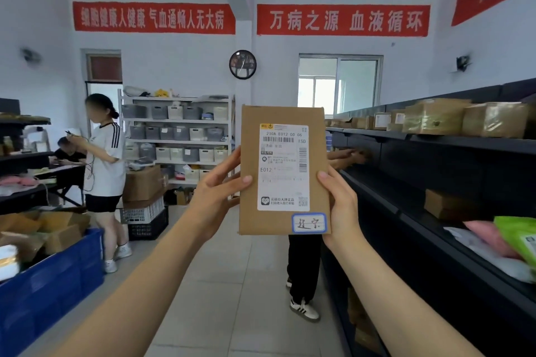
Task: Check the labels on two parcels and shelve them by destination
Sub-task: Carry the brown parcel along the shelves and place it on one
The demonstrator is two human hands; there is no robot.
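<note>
A flat brown cardboard parcel (249,153) is held upright in front of me at chest height. A white shipping label (283,166) with barcodes faces me, and a small blue-edged handwritten sticker (309,223) sits at its lower right corner. My left hand (216,197) grips the parcel's left edge, thumb on the front. Holding the right edge is my right hand (339,206), its thumb lying beside the label. A second parcel is not in my hands.
Dark shelving (452,142) runs along the right, with brown boxes (435,119) on the top level and coloured bags (513,238) lower down. A person (304,269) stands behind the parcel, reaching into the shelf. A blue bin (52,281) of boxes stands left; another person (104,159) is beyond it.
</note>
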